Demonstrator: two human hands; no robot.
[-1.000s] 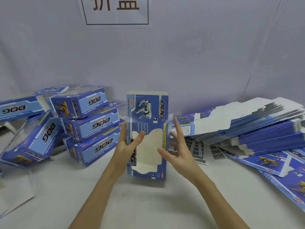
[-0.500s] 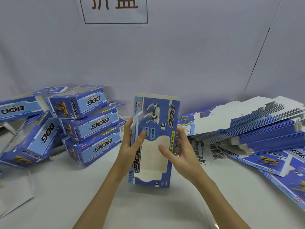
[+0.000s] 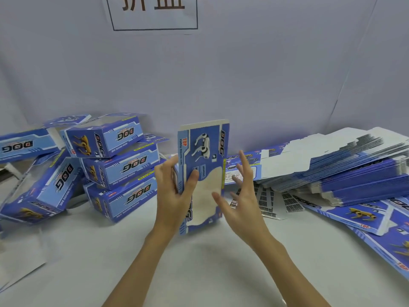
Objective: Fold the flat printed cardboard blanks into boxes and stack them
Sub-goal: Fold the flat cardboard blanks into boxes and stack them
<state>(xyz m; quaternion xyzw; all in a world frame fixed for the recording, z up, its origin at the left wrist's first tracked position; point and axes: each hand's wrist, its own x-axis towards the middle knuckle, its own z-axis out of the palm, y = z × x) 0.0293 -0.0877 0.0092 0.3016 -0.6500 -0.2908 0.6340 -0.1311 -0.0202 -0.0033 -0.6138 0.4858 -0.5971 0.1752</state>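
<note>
Letting go, the right hand (image 3: 240, 201) has drawn off the box (image 3: 202, 173), fingers spread apart, while the left hand (image 3: 174, 191) stays clamped on its left edge, holding it upright above the counter (image 3: 199, 273); folding seems nearly done, stacking next.

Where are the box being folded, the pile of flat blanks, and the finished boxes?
box being folded (image 3: 207, 151): head view, printed upper panel.
pile of flat blanks (image 3: 345, 173): head view, blue stacked edges.
finished boxes (image 3: 124, 167): head view, middle box's side.
</note>
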